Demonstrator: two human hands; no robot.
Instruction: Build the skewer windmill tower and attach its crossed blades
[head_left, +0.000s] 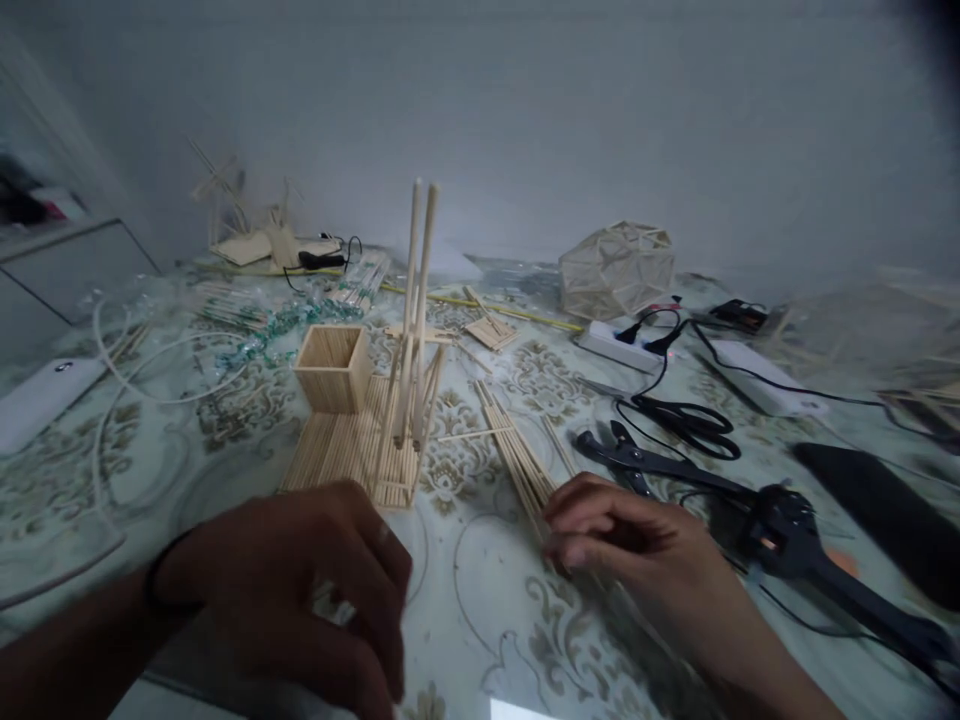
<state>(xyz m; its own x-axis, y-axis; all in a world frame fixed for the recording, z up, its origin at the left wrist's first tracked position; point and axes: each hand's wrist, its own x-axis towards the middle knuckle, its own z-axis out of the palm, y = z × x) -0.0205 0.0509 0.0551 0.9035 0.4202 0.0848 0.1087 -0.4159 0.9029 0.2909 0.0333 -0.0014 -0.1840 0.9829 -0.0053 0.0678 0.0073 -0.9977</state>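
Observation:
My left hand, with a dark band at the wrist, hovers over the near left of the table. Its fingers are loosely bent, the thumb stands apart, and no object shows in it. My right hand has its fingertips closed at the near end of a bundle of thin wooden sticks; whether a stick is pinched there is hidden. Beyond my left hand lies a stick-built base carrying a square stick box. Two taller wooden rods stand upright at its right side, among thinner slanted sticks.
On the right are a black glue gun, a black long-handled tool, a dark flat slab and a power strip with cords. A faceted stick frame stands at the back. A white cable loops on the left.

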